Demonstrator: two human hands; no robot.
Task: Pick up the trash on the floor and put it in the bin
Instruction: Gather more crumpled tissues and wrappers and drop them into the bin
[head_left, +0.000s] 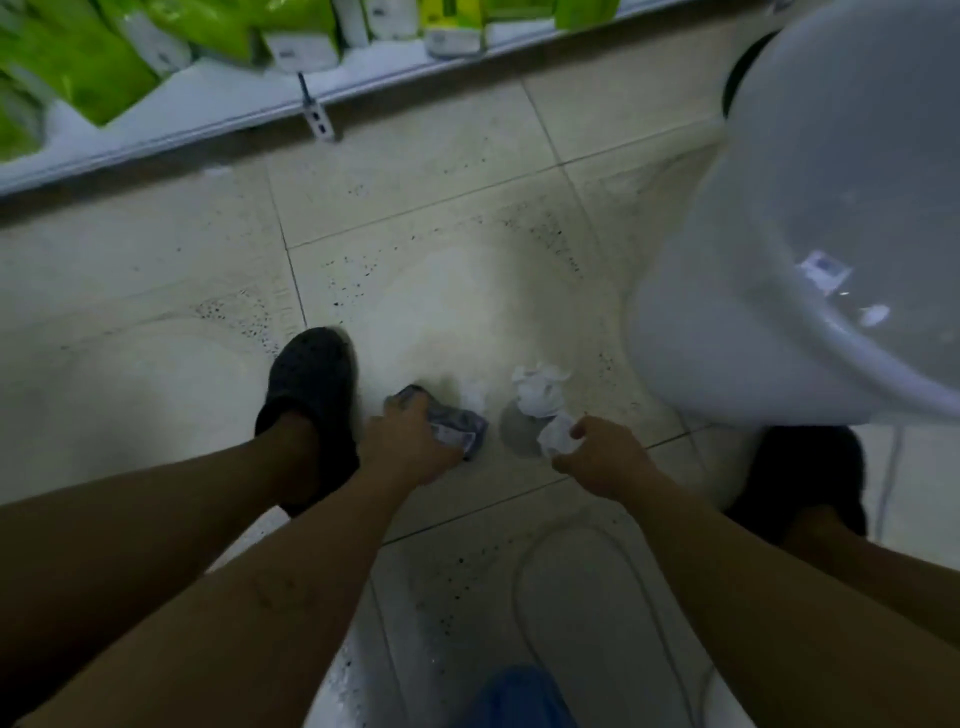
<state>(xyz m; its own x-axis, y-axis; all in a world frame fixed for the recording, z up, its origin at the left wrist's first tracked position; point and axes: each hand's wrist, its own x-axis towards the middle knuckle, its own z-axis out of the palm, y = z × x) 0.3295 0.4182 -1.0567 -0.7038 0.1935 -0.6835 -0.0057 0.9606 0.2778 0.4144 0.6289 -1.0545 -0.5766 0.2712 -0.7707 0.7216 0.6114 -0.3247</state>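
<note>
My left hand (408, 447) grips a crumpled grey wrapper (457, 423) low over the tiled floor. My right hand (602, 457) pinches a small ball of white paper (555, 436) just right of it. A larger crumpled white paper (537, 389) lies on the floor above my right hand, and a small white scrap (475, 396) sits beside the wrapper. The white plastic bin (810, 249) stands at the right, its opening tilted toward me, with small white pieces inside.
My black shoes (311, 395) are planted left of the trash and at the right under the bin (800, 473). A low shelf (218, 109) with green packages runs along the top. A thin white cable (524, 587) loops on the floor near me.
</note>
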